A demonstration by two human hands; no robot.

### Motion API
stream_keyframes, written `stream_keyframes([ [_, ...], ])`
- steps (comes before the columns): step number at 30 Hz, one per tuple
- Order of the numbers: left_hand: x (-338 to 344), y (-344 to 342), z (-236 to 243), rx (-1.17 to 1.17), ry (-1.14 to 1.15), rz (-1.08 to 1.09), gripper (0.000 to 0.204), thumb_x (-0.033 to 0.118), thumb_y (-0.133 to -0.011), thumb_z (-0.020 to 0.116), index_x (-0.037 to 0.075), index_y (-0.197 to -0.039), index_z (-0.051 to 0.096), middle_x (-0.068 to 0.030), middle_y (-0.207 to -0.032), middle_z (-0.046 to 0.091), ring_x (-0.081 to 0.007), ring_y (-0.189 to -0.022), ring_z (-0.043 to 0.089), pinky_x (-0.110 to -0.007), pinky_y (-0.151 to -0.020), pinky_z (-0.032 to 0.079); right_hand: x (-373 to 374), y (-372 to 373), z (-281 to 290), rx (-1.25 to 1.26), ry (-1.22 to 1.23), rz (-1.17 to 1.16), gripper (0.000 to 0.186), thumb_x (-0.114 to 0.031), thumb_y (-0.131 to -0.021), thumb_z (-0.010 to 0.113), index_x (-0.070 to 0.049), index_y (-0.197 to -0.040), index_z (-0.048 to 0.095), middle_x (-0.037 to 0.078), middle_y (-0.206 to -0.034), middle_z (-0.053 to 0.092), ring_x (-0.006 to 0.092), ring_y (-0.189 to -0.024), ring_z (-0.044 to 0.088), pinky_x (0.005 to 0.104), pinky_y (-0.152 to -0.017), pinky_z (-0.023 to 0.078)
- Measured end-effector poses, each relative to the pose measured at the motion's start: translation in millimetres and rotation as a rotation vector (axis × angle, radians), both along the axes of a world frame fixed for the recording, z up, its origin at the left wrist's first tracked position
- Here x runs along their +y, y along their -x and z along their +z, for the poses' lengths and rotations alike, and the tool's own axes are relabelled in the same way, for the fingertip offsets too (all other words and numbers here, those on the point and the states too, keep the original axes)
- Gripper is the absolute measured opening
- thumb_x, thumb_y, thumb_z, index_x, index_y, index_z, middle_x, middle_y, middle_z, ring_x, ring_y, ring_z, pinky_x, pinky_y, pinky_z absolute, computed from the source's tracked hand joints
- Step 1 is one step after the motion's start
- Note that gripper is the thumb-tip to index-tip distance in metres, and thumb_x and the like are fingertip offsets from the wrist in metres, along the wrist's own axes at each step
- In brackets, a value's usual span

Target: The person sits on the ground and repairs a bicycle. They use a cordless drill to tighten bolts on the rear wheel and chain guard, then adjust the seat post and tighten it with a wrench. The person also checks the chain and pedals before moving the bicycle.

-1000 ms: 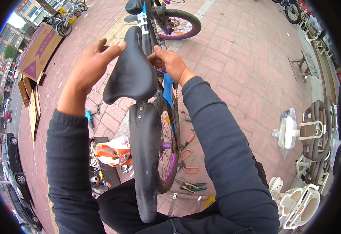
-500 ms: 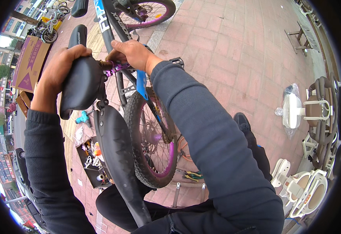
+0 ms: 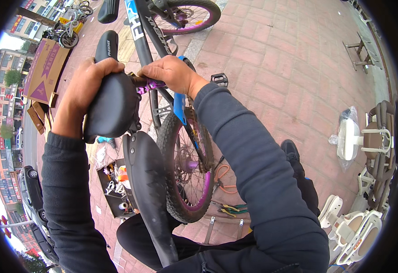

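Observation:
My left hand (image 3: 91,82) grips the black bicycle saddle (image 3: 111,103), fingers curled over its side. My right hand (image 3: 170,74) is closed around the seat post (image 3: 139,82) beside a purple clamp (image 3: 154,85), just right of the saddle. The saddle is tilted over to the left of the black frame (image 3: 141,43), which has a blue part (image 3: 179,109). Below the saddle a black mudguard (image 3: 145,177) angles down toward me, left of the rear wheel (image 3: 187,186) with its purple rim.
A toolbox (image 3: 114,191) and teal drill (image 3: 110,141) lie left; pliers (image 3: 233,209) and an orange cable (image 3: 225,184) lie near the wheel. Cardboard (image 3: 48,68) stands back left. White child seats (image 3: 350,230), a bagged white piece (image 3: 348,139) and a metal stool (image 3: 363,52) sit right.
Since a second ago both hands have closed on the saddle and post, which have swung left and tilted away from the frame. The frame and rear wheel have come more side-on to view.

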State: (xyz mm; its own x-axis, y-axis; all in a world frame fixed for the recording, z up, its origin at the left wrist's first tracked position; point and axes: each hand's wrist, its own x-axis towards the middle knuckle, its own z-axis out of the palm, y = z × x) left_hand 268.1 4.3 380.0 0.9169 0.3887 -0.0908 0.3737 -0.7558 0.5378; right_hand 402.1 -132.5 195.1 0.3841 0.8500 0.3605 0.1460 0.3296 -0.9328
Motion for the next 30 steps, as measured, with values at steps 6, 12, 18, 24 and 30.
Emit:
stream_keyframes([
  [6, -0.7, 3.6, 1.1, 0.032, -0.174, -0.072, 0.019, 0.017, -0.087, 0.064, 0.009, -0.101, 0.074, -0.0182, -0.085, 0.064, -0.0288, -0.074, 0.066, -0.036, -0.066, 0.051, 12.7, -4.8, 5.9, 0.160, -0.010, 0.098, 0.051, -0.040, -0.108, 0.049, 0.005, -0.111, 0.074, 0.013, -0.105, 0.076, 0.0185, -0.100, 0.069, 0.0316, -0.097, 0.050],
  [12, -19.6, 2.4, 5.1, 0.021, -0.276, -0.083, 0.022, 0.016, -0.086, 0.063, 0.014, -0.104, 0.077, -0.0225, -0.086, 0.063, -0.0370, -0.079, 0.067, -0.040, -0.070, 0.052, 18.5, -13.5, 14.7, 0.231, 0.004, -0.067, 0.043, -0.032, -0.103, 0.055, 0.006, -0.099, 0.075, 0.019, -0.089, 0.075, 0.0255, -0.081, 0.073, 0.0343, -0.079, 0.055],
  [18, -33.8, 1.8, 6.4, -0.067, -0.461, -0.250, 0.021, 0.016, -0.086, 0.063, 0.016, -0.102, 0.077, -0.0223, -0.084, 0.063, -0.0379, -0.079, 0.068, -0.042, -0.069, 0.053, 23.3, 7.6, 11.8, 0.804, -0.283, -0.286, 0.048, -0.029, -0.098, 0.060, 0.005, -0.133, 0.057, 0.010, -0.112, 0.068, 0.0201, -0.098, 0.064, 0.0362, -0.085, 0.052],
  [24, -36.3, -2.7, 3.8, -0.052, -0.473, -0.216, 0.021, 0.019, -0.084, 0.065, 0.021, -0.100, 0.078, -0.0227, -0.085, 0.061, -0.0412, -0.078, 0.065, -0.045, -0.068, 0.052, 10.9, 0.2, 7.2, 1.123, -0.226, 0.104, 0.034, -0.037, -0.101, 0.057, -0.007, -0.116, 0.061, 0.006, -0.105, 0.065, 0.0178, -0.092, 0.062, 0.0353, -0.083, 0.053],
  [30, -41.5, -2.5, 5.3, -0.071, -0.541, -0.261, 0.020, 0.021, -0.084, 0.066, 0.022, -0.100, 0.078, -0.0234, -0.091, 0.060, -0.0406, -0.081, 0.065, -0.044, -0.071, 0.053, 18.1, -6.9, -0.7, 1.025, -0.089, 0.039, 0.038, -0.037, -0.099, 0.058, -0.005, -0.119, 0.062, 0.012, -0.110, 0.067, 0.0208, -0.089, 0.065, 0.0361, -0.081, 0.055],
])
